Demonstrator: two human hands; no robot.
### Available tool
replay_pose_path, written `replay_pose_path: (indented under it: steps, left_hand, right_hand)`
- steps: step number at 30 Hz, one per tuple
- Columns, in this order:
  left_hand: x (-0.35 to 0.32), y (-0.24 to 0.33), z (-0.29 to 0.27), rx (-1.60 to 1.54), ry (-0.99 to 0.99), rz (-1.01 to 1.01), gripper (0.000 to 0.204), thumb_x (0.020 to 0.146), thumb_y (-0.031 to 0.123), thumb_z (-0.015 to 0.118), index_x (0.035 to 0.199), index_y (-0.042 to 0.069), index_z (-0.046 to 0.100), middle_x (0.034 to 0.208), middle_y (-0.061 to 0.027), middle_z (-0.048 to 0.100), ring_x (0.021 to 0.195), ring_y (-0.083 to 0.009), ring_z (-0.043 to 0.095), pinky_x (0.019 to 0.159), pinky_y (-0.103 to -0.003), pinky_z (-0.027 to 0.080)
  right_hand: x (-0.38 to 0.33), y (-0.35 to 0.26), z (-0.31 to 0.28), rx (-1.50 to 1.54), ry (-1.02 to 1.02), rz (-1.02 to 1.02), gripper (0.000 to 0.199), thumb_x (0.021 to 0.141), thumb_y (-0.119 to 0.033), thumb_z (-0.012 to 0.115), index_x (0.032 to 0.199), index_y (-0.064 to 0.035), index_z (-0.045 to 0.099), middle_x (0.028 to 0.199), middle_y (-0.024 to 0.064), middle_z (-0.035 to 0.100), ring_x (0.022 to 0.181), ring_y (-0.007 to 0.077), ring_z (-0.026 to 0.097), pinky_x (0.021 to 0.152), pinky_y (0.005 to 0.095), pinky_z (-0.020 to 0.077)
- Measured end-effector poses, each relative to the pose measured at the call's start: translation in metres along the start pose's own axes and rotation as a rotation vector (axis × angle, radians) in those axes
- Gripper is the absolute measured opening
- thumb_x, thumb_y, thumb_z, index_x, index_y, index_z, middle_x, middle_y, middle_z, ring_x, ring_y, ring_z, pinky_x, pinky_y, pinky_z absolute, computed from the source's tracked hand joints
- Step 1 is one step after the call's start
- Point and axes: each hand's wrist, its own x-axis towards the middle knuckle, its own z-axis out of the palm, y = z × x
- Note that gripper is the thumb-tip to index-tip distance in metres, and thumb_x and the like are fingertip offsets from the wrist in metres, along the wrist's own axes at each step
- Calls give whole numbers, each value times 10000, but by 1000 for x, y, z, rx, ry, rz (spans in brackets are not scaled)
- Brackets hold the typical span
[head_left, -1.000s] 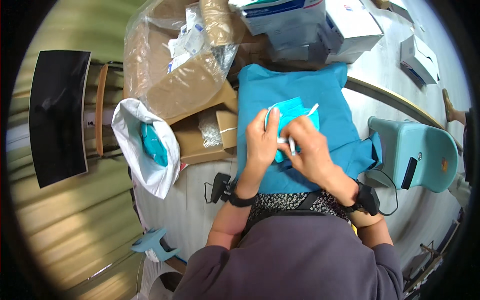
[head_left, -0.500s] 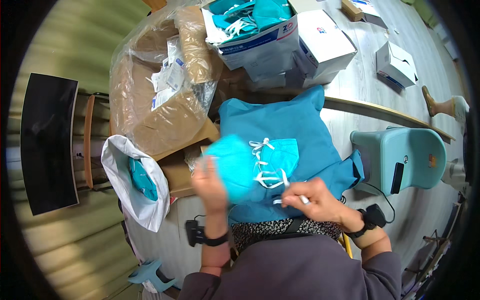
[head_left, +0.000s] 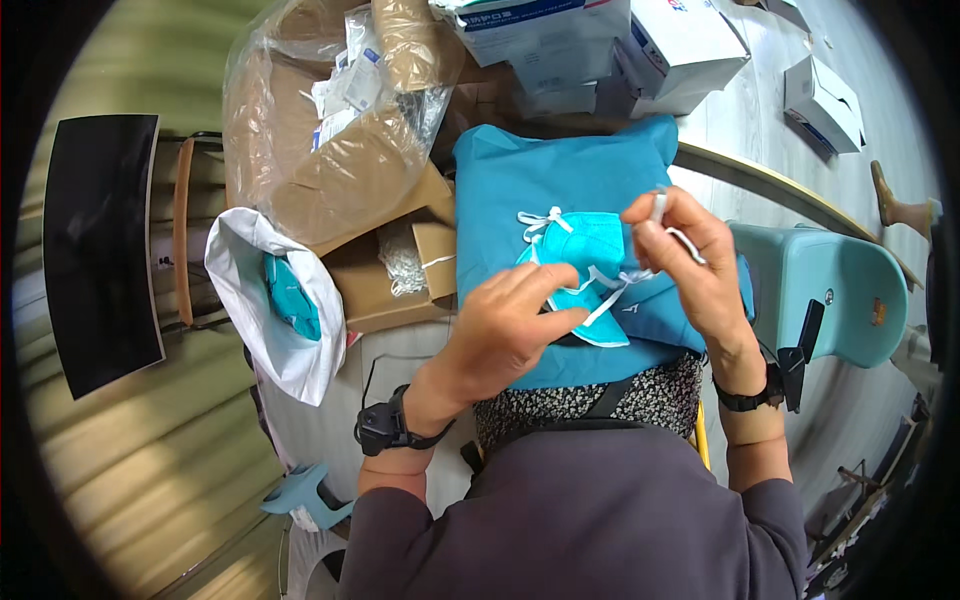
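Turquoise face masks [head_left: 583, 238] with white ties lie overlapping on a teal cloth-covered cushion [head_left: 530, 160] in my lap. Over the lower mask [head_left: 606, 328], my left hand [head_left: 505, 325] is open, its thumb and forefinger spread near the white ties [head_left: 603, 290]. Raised at the masks' right side, my right hand [head_left: 695, 255] is closed on a white strap [head_left: 660, 206], whose end sticks out above the fingers. More white shows beside the palm. Whether the left fingertips touch the masks is hard to tell.
At left stands a white bag [head_left: 225, 265] holding turquoise masks. Behind it is a plastic-lined carton [head_left: 270, 170], with a smaller cardboard box [head_left: 370, 290] of white straps. White boxes [head_left: 690, 55] stand at the back. On the right sits a pale green stool [head_left: 860, 290].
The mask that was in my left hand now lies on the cushion with the other. My left hand moved right, over the masks. My right hand rose, still holding white strap. The view tilted down.
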Motion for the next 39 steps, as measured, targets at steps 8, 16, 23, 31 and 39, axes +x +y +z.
replay_pose_path:
  steps: [8, 16, 23, 31, 39]
  left_hand:
    - [-16, -5, 6, -77, 148, 78, 294, 675, -5, 683, 956, 81, 697, 953, -59, 661, 760, -216, 639, 636, -340, 482]
    - [-24, -1, 25, -328, 322, -189, 311, 730, -48, 751, 994, 37, 610, 963, -113, 658, 857, -218, 651, 757, -308, 509]
    - [-36, -5, 36, -324, 375, -339, 562, 728, -42, 796, 1194, 9, 486, 1154, -130, 554, 852, -129, 657, 818, -267, 494]
    - [-43, -10, 49, -900, 201, -781, 146, 912, 13, 656, 1023, -22, 568, 751, 3, 592, 722, -35, 569, 615, -198, 457]
    - [-45, 3, 39, -693, 253, -686, 134, 966, 108, 614, 900, -8, 611, 688, 62, 507, 624, -6, 406, 521, -205, 320]
  right_hand:
    - [3, 33, 26, -42, -155, 11, 148, 929, -147, 643, 975, -7, 629, 794, -17, 517, 727, 70, 449, 657, 234, 391]
    - [-6, 50, 43, 35, -253, 55, 170, 890, -168, 706, 955, -23, 648, 781, -22, 473, 674, 55, 392, 608, 228, 360]
    - [-8, 58, 43, 32, -318, 145, 123, 931, -153, 655, 974, -46, 611, 736, -55, 468, 667, 38, 383, 582, 219, 332]
    - [-10, 39, 44, 120, -268, 347, 145, 937, -152, 630, 849, -48, 580, 634, -74, 405, 585, 21, 337, 491, 225, 263]
    - [-28, 30, 24, -67, -280, 187, 131, 924, -120, 626, 834, -27, 601, 624, -54, 405, 596, 36, 361, 515, 238, 289]
